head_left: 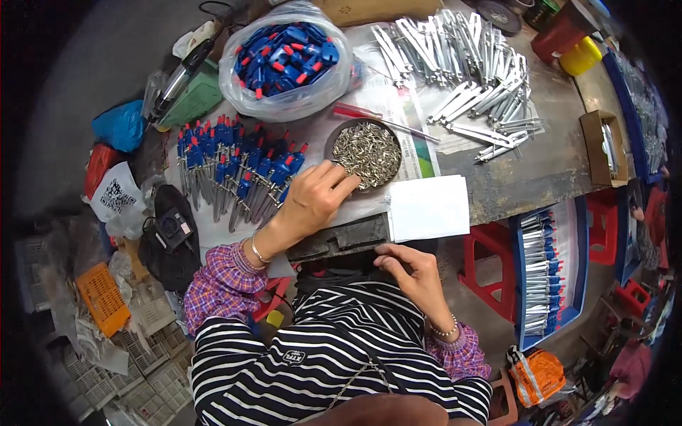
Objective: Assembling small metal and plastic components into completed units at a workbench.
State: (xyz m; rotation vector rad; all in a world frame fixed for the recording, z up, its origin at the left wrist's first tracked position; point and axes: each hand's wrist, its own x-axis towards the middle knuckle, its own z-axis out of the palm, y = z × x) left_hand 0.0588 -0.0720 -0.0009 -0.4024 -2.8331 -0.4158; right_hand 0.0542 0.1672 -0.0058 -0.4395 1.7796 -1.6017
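My left hand (317,197) is over the near left rim of a dark round bowl (329,153) full of small shiny metal pins (366,150). Its fingers are curled together, and whatever they pinch is hidden. Just off the table's front edge, my right hand (414,273) has thumb and forefinger drawn together; any small thing between them is too small to make out. Left of the bowl lie rows of metal pieces with blue bodies and red tips (227,163). A white paper pad (429,209) rests at the table edge, beyond my right hand.
A clear plastic bag (234,92) holds blue parts with red tips. Silver metal arms (490,78) are heaped at the far right, near a red-handled screwdriver (387,122). Right of me stand a red stool (489,263) and a blue tray (579,284) of finished-looking pieces.
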